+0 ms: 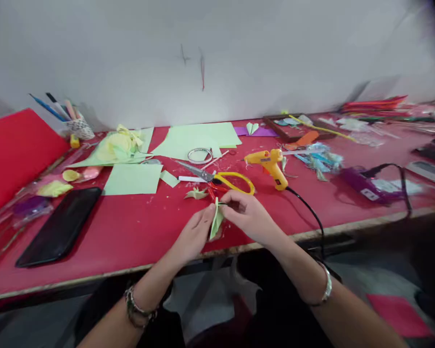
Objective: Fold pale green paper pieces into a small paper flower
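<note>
Hands meet near the front edge of the red table [137,232], both working on a small folded piece of pale green paper [216,222]. Left hand [194,237] comes in from the lower left with the forearm angled up toward the middle, a beaded bracelet [137,309] on the wrist; its fingers are curled, and the thumb and fingertips pinch the left side of the paper. Right hand [248,215] reaches in from the lower right, a metal bangle [326,285] on the wrist, knuckles raised and fingers bent down, gripping the paper's upper right edge; something thin and dark shows at its fingertips, too small to make out. Paper stands roughly upright between the two hands, just above the table surface and close to its front edge. Just behind the hands lie scissors [221,180] with yellow handles, and beside them a small green paper scrap [196,194]. A yellow glue gun [270,164] rests to the right of the scissors, its black cord [310,210] trailing over the table edge. Further back lie light green sheets [195,137] and a roll of tape [200,155]. A black phone [60,227] lies well to the left, and a cup of pens [78,126] stands by the wall.
</note>
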`<state>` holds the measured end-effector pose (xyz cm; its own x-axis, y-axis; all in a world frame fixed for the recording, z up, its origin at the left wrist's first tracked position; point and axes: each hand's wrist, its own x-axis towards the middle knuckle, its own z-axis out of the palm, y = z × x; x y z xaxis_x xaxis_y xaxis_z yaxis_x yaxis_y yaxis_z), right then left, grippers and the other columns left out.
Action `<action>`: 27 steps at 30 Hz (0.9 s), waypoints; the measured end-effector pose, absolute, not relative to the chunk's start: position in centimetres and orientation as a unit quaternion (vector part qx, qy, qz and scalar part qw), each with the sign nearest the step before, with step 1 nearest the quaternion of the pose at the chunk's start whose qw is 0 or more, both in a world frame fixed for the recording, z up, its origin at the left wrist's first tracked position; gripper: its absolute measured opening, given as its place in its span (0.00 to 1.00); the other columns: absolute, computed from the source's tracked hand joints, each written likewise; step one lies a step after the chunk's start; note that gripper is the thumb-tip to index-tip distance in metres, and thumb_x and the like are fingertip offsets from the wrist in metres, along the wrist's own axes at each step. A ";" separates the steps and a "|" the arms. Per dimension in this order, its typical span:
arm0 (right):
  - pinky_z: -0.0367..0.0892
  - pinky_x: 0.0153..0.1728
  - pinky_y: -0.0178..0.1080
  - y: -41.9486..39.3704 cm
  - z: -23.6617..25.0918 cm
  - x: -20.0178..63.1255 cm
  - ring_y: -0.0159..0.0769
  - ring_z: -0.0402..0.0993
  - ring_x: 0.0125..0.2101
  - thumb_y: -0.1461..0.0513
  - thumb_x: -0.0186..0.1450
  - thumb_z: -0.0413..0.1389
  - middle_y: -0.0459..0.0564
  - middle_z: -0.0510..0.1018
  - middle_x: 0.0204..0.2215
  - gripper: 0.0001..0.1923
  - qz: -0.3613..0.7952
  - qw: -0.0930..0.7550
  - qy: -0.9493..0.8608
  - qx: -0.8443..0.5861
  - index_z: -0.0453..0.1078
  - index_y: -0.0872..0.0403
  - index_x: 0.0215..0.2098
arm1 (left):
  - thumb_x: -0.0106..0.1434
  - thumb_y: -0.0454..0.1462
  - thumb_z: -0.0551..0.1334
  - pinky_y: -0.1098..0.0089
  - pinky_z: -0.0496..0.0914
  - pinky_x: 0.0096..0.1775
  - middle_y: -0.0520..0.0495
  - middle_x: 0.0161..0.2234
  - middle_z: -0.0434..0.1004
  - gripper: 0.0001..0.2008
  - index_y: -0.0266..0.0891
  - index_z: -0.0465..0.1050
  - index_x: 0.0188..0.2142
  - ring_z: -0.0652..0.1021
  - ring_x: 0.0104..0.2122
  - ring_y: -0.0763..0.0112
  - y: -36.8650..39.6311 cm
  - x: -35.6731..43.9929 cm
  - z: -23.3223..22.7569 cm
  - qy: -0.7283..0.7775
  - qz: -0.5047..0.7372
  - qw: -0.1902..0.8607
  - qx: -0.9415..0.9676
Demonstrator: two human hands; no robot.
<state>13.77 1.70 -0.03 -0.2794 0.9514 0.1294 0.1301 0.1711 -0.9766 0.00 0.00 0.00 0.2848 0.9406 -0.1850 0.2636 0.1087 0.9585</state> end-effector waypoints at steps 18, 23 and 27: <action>0.57 0.22 0.30 1.3 0.0 13.4 0.25 0.58 0.20 0.64 0.53 0.51 0.40 0.63 0.18 0.04 0.465 0.461 -0.587 -0.476 0.60 0.55 0.22 | 0.60 0.51 0.48 0.75 0.61 0.24 0.56 0.18 0.58 0.20 0.38 0.59 0.24 0.60 0.19 0.78 -0.2 0.4 -0.5 0.482 0.363 0.554 0.574; 0.55 0.20 0.29 1.2 0.0 13.3 0.24 0.57 0.19 0.64 0.53 0.51 0.39 0.61 0.17 0.05 0.449 0.463 -0.593 -0.483 0.59 0.55 0.21 | 0.62 0.48 0.46 0.76 0.56 0.21 0.57 0.17 0.56 0.19 0.38 0.56 0.22 0.58 0.17 0.79 -0.2 0.5 -0.2 0.472 0.352 0.559 0.584; 0.54 0.19 0.29 1.1 -0.1 13.3 0.24 0.55 0.18 0.64 0.53 0.51 0.39 0.60 0.16 0.06 0.423 0.464 -0.603 -0.491 0.58 0.55 0.20 | 0.62 0.48 0.47 0.77 0.56 0.20 0.57 0.18 0.56 0.18 0.38 0.57 0.23 0.59 0.18 0.79 -0.2 0.5 -0.1 0.468 0.348 0.569 0.580</action>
<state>13.27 1.14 -0.11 -0.0860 0.9857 0.1451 0.2001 0.1598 -0.9667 0.52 -0.17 -0.14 0.3200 0.9385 -0.1297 0.1473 0.0859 0.9854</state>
